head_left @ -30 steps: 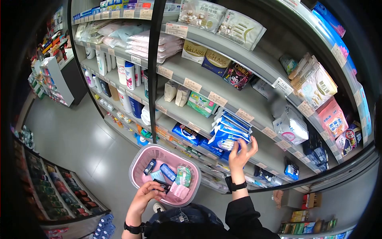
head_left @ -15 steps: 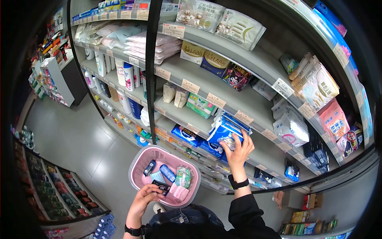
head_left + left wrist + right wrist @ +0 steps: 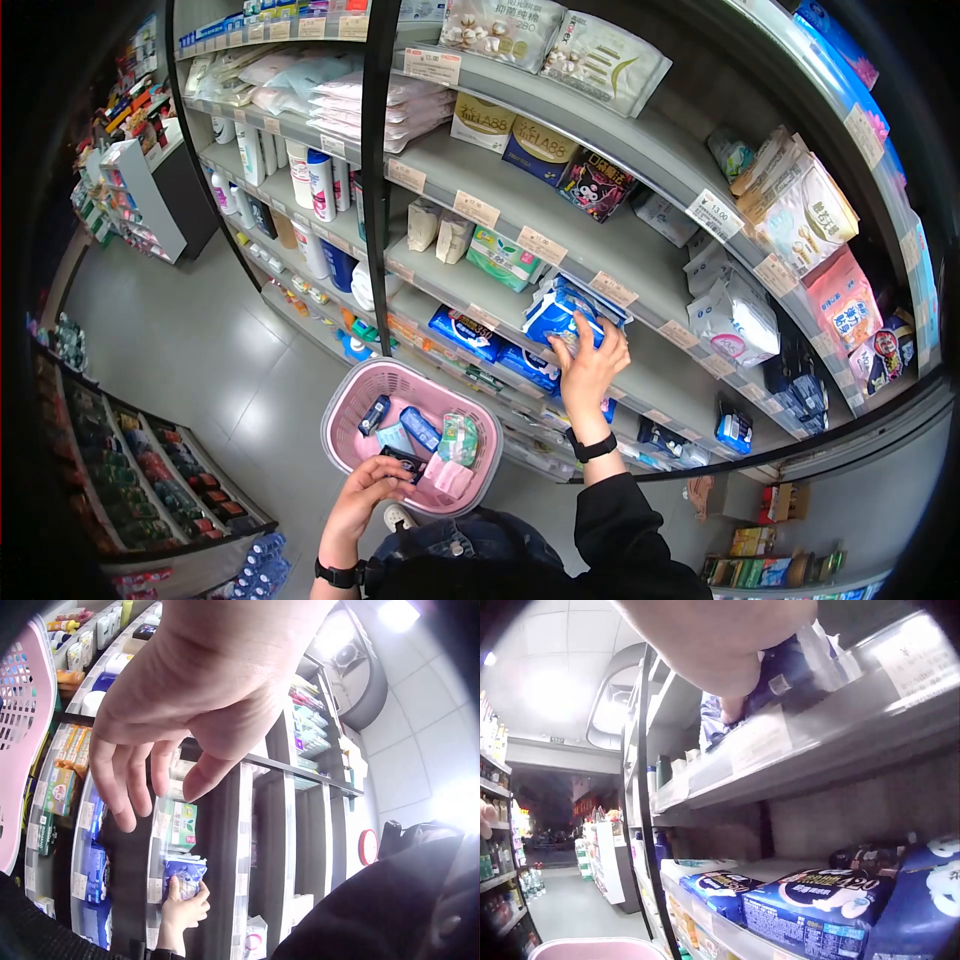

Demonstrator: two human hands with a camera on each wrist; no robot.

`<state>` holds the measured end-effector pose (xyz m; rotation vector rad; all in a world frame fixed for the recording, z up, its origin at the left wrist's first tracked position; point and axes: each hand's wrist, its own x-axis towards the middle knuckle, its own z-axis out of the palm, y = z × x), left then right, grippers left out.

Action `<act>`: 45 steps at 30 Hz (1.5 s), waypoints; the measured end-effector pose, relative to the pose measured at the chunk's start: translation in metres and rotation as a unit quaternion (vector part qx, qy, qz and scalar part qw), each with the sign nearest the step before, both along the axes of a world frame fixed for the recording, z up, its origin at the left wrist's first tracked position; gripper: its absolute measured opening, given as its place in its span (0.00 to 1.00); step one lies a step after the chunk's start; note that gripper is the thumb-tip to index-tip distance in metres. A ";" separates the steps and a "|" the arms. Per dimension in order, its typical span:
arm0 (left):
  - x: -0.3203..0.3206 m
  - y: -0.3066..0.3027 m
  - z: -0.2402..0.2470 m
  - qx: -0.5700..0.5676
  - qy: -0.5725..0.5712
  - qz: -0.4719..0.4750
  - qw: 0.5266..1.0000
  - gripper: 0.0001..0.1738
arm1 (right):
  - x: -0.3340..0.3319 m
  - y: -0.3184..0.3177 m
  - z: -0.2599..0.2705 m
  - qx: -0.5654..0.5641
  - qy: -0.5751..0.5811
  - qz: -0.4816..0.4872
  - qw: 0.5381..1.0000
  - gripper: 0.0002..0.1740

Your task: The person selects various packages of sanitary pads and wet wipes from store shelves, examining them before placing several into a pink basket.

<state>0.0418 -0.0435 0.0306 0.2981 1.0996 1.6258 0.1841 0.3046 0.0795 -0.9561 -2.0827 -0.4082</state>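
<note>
My right hand [image 3: 590,372] grips a blue soft pack of sanitary pads [image 3: 560,312] at the front of a middle shelf, thumb on its near face. More packs like it stand tightly behind. In the right wrist view the palm hides much of the blue pack [image 3: 787,671]. Over the near side of a pink basket [image 3: 345,420] hangs my left hand [image 3: 362,495], its fingers loosely bent; the left wrist view shows nothing in them. Inside the basket lie a blue pack [image 3: 421,429], a green-and-white pack [image 3: 459,438], a pink pack [image 3: 453,478] and a black pack [image 3: 403,463].
Left of the held pack stands a green box [image 3: 502,260]. Blue packs [image 3: 464,333] fill the shelf below. A dark upright post [image 3: 376,180] divides the shelving. White packs [image 3: 735,320] sit to the right. A low display rack [image 3: 150,470] stands across the floor at left.
My right hand has moved from the packs' lower right edge onto the front pack, which now sits slightly higher and tilted. The left hand has stayed over the basket.
</note>
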 end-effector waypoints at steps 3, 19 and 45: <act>0.000 -0.007 -0.001 0.006 0.001 0.009 1.000 0.15 | -0.006 -0.008 0.006 0.000 0.000 -0.025 1.000 0.30; 0.000 -0.049 0.000 0.026 0.007 0.081 0.996 0.12 | 0.004 -0.032 0.044 -0.095 -0.053 0.057 0.992 0.35; -0.002 -0.054 -0.019 -0.022 -0.004 0.090 0.996 0.11 | 0.007 -0.002 0.038 -0.022 -0.111 0.106 0.988 0.32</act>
